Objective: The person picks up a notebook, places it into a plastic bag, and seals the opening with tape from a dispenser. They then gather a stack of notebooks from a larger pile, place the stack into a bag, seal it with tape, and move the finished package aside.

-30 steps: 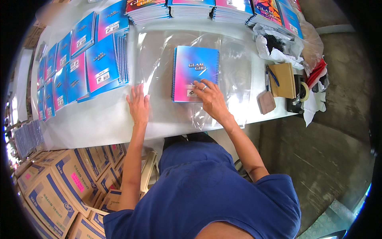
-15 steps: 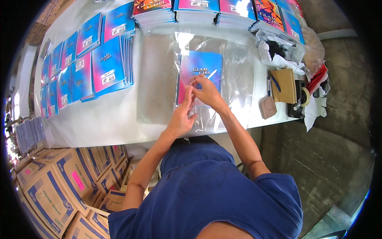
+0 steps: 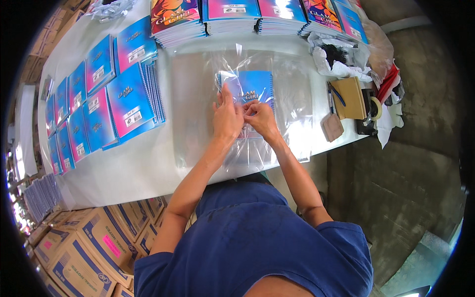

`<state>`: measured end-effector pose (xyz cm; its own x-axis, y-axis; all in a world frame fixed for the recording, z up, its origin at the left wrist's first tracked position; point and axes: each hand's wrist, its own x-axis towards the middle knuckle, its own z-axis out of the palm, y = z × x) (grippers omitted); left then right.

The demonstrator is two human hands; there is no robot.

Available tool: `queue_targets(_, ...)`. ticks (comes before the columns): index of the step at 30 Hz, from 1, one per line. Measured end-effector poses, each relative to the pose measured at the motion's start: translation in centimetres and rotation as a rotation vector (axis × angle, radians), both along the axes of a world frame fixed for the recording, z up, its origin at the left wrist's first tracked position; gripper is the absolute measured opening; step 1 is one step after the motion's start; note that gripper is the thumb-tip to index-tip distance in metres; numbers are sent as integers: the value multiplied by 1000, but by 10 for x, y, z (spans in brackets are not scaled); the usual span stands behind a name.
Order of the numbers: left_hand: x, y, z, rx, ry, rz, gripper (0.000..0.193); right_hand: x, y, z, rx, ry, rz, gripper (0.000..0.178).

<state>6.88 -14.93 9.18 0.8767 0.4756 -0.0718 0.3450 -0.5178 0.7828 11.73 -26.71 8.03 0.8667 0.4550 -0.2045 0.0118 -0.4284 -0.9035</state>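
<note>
A blue and pink spiral notebook (image 3: 258, 81) lies in front of me under crinkled clear plastic film (image 3: 292, 111). My left hand (image 3: 228, 116) rests over the notebook's left side, its fingers stretched out and pointing away from me on the film. Beside it my right hand (image 3: 261, 120) is closed, with thumb and fingertips pinching the film over the notebook's middle. The two hands meet near the fingertips of the right one. They hide the notebook's lower left part.
Notebook stacks (image 3: 232, 20) line the far edge, and more overlapping notebooks (image 3: 129, 101) lie at left. At right are a brown pad (image 3: 349, 96) with pens, a tape dispenser (image 3: 368, 111) and crumpled white paper (image 3: 341, 57). Cardboard boxes (image 3: 89, 247) stand below left.
My left hand has moved up and its fingers have spread out flat over the film. My right hand has slid slightly down, still pinching. The whole view has shifted a little.
</note>
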Motion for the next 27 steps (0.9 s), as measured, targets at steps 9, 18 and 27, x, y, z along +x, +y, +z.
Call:
queue_targets(9,-27,101,40,-19,-193,-116,60,0,-3,20,129,284,-95,24)
queue_targets(18,-58,73,-20,477,-96,-570,67,-6,-1,26,166,306,-147,22)
queue_targets(27,-35,84,-1,327,-148,-553,71,-3,-3,35,139,352,-118,26)
